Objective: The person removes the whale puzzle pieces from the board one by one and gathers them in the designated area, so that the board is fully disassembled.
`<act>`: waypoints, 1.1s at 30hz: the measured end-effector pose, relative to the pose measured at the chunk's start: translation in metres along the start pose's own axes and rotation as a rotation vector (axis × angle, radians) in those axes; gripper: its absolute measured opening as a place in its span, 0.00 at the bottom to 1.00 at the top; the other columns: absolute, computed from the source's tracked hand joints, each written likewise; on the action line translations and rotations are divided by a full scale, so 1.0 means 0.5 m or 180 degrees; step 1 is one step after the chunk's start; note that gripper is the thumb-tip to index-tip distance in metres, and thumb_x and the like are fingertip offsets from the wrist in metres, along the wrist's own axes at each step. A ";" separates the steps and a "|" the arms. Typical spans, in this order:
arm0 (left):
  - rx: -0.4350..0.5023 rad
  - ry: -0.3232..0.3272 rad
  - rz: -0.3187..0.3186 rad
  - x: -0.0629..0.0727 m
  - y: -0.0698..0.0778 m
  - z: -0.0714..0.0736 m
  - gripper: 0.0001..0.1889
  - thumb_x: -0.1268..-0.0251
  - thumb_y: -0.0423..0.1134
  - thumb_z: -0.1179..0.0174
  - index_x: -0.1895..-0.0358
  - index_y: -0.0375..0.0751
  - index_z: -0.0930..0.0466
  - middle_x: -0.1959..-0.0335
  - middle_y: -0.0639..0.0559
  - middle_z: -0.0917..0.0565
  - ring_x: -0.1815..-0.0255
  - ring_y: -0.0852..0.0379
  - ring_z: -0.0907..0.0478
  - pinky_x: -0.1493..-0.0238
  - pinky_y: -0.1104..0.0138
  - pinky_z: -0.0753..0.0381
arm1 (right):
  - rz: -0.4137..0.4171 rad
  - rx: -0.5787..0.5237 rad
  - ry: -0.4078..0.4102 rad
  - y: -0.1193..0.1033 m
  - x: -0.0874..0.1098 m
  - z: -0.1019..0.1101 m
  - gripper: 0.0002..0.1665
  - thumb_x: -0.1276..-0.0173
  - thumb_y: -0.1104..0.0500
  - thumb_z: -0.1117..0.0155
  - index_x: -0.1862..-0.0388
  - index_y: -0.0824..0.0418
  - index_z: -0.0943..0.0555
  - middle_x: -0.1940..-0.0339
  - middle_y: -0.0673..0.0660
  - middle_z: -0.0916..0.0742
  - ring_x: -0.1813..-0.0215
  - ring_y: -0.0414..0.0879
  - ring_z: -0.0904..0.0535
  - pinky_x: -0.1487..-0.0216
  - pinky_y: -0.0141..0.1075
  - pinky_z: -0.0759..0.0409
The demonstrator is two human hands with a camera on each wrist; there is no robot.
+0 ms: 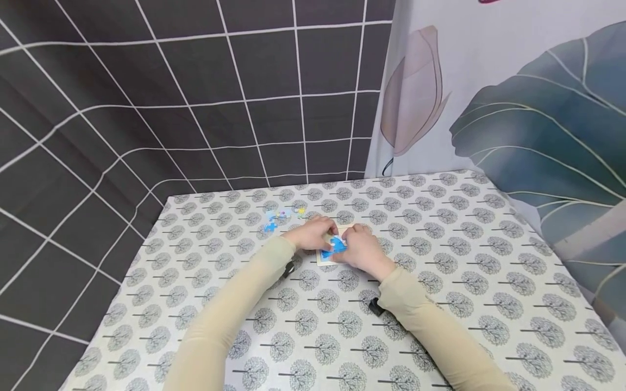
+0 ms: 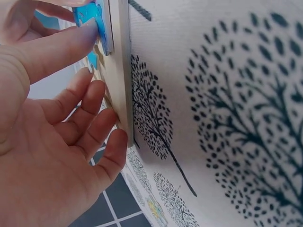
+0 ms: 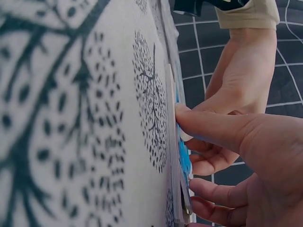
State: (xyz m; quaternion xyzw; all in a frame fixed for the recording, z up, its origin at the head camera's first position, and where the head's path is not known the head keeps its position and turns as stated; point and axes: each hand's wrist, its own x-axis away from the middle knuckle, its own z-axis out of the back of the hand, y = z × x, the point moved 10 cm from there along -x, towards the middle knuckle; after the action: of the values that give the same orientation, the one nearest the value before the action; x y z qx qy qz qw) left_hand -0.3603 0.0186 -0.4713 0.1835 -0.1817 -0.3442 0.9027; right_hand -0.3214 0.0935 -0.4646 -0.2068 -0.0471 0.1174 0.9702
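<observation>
A small puzzle board (image 1: 321, 262) with a pale wooden rim lies on the table under both hands. Blue jigsaw pieces (image 1: 336, 245) show on it between the fingers. My right hand (image 1: 364, 250) holds a blue jigsaw piece (image 2: 89, 18) between thumb and fingers, close over the board. From the other side, my left hand (image 1: 313, 233) presses its straight thumb on that same piece in the left wrist view. Its other fingers bend loosely along the board's edge. In the right wrist view, the right thumb (image 3: 189, 120) sits at one end of the blue surface, with its fingertips toward the other end.
Beyond the left hand lie loose pieces: a blue one (image 1: 270, 226), pale ones (image 1: 282, 213) and a yellow one (image 1: 301, 211). A tree-print cloth (image 1: 313, 326) covers the table. A dark grid curtain (image 1: 264, 70) and a floral curtain (image 1: 420, 92) hang behind it.
</observation>
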 end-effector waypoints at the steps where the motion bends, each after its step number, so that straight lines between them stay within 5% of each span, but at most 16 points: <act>1: 0.0017 0.0001 0.0017 -0.001 -0.001 0.000 0.22 0.44 0.35 0.27 0.46 0.41 0.22 0.48 0.51 0.20 0.46 0.54 0.29 0.38 0.61 0.30 | 0.0008 -0.0022 -0.0003 0.001 0.000 0.000 0.43 0.49 0.39 0.20 0.47 0.71 0.20 0.50 0.64 0.19 0.47 0.58 0.26 0.45 0.52 0.23; 10: 0.0311 0.0229 0.0057 0.011 0.002 0.008 0.18 0.42 0.35 0.28 0.57 0.45 0.30 0.63 0.54 0.24 0.56 0.56 0.31 0.48 0.63 0.27 | -0.0017 -0.0027 0.0040 0.015 -0.004 0.006 0.44 0.51 0.37 0.21 0.46 0.69 0.19 0.48 0.64 0.19 0.45 0.59 0.26 0.43 0.55 0.24; 16: 0.0495 0.0407 -0.0132 0.028 0.012 0.009 0.17 0.39 0.31 0.31 0.56 0.43 0.32 0.67 0.53 0.23 0.66 0.57 0.27 0.59 0.66 0.24 | -0.0024 0.0028 0.0013 0.017 -0.008 0.000 0.45 0.51 0.35 0.21 0.46 0.67 0.19 0.48 0.62 0.19 0.44 0.59 0.26 0.42 0.56 0.26; 27: 0.1093 0.0535 -0.0135 0.034 -0.028 0.027 0.15 0.36 0.29 0.36 0.50 0.43 0.26 0.56 0.48 0.17 0.56 0.54 0.20 0.51 0.64 0.20 | -0.0054 -0.0024 -0.0011 0.016 -0.006 -0.004 0.45 0.51 0.35 0.21 0.46 0.66 0.19 0.46 0.63 0.20 0.43 0.60 0.26 0.39 0.58 0.28; 33: 0.1236 0.0789 -0.0019 0.053 -0.065 0.058 0.16 0.34 0.30 0.37 0.44 0.43 0.22 0.54 0.49 0.16 0.51 0.53 0.19 0.44 0.59 0.20 | -0.0111 -0.0060 -0.0020 0.018 -0.003 -0.007 0.46 0.52 0.34 0.21 0.45 0.66 0.19 0.45 0.63 0.20 0.42 0.60 0.27 0.39 0.58 0.28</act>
State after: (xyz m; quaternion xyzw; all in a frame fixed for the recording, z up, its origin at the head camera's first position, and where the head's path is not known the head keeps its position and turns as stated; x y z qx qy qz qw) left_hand -0.3731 -0.0279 -0.4555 0.3952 -0.1317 -0.2803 0.8648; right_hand -0.3243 0.1000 -0.4715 -0.2148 -0.0548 0.1007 0.9699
